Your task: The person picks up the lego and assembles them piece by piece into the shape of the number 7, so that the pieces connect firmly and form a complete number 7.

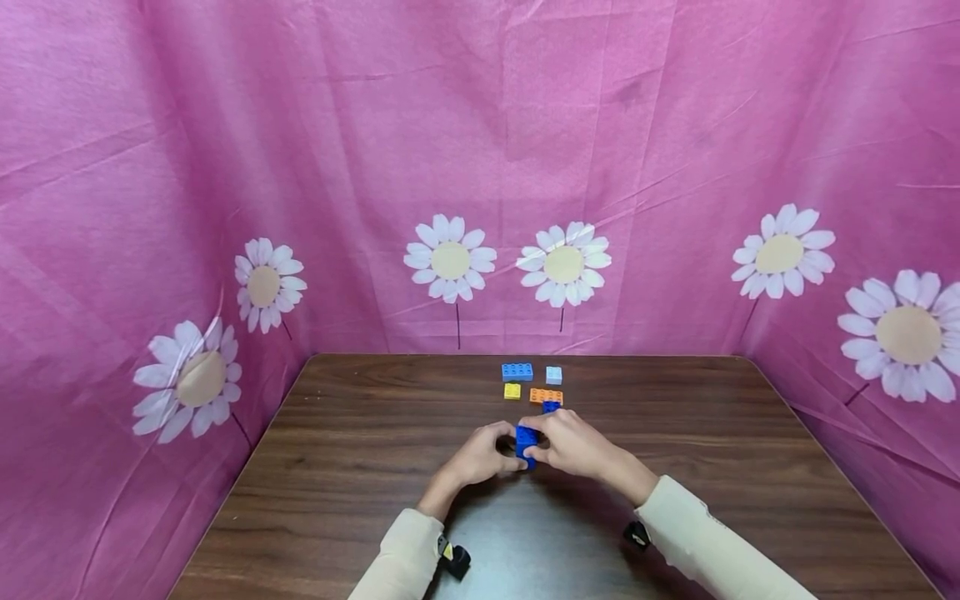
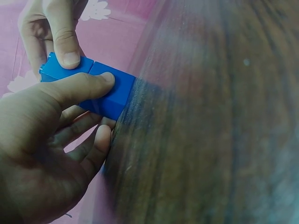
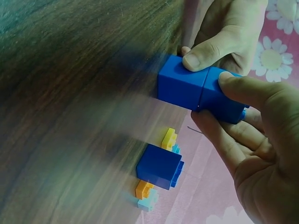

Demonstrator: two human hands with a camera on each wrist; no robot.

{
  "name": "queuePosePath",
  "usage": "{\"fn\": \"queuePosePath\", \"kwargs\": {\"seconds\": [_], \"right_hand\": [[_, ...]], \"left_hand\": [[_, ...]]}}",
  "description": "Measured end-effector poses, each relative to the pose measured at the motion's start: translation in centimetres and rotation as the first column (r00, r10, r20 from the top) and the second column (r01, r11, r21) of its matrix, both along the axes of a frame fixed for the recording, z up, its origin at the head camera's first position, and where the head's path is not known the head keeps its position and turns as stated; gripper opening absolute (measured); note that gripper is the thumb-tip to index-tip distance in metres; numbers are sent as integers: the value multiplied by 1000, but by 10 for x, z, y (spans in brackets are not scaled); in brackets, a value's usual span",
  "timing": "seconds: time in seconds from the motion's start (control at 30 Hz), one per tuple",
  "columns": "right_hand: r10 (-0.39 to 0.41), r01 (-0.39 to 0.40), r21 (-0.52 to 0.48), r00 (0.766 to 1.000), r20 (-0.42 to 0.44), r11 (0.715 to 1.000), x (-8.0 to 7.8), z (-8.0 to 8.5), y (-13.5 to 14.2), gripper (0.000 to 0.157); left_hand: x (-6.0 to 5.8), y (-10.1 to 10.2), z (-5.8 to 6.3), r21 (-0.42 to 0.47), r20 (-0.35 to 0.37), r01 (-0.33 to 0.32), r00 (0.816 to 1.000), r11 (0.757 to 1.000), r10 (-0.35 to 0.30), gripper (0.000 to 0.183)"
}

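Note:
Two dark blue toy building bricks stand one on top of the other on the table, with a thin seam between them. My left hand (image 1: 478,455) pinches the lower brick (image 3: 180,86), its thumb flat on one side. The upper brick (image 3: 213,95) is held by my right hand (image 1: 576,443), between thumb and fingers; its studs face up. Just beyond the right hand, a third dark blue brick (image 3: 159,165) stands on the table, partly hidden by that hand in the head view.
Farther back on the wooden table (image 1: 360,433) lie an orange brick (image 1: 546,396), a small yellow brick (image 1: 512,391), a long blue brick (image 1: 517,372) and a light blue brick (image 1: 553,375). A pink curtain (image 1: 502,125) with daisies surrounds the table's back and sides.

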State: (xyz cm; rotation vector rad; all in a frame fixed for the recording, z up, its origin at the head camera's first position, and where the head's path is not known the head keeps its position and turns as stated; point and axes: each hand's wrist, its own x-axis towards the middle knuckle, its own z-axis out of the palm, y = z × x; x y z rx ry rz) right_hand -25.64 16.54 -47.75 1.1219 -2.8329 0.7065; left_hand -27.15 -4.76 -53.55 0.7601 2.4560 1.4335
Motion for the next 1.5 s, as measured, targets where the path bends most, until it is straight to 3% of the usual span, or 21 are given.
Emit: {"fn": "queuePosePath", "kwargs": {"seconds": [0.37,0.67,0.9,1.17,1.5], "right_hand": [[-20,21,30,999,-31,999,5,2,0,36],[-45,42,63,998,43,997,5,10,-1,35],[-80,79,73,997,14,994,2,11,-4,34],[-94,92,59,995,38,994,1,7,-3,35],[-67,66,89,998,9,994,0,9,-5,33]], "left_hand": [[5,1,1,9,0,2,1000,1000,-2,24],[5,2,0,-3,15,-8,1000,1000,8,25],[4,1,5,-6,28,-23,999,1000,24,28],[5,2,3,-27,35,-33,999,999,34,27],[7,3,4,-31,15,-29,999,999,29,27]]}}
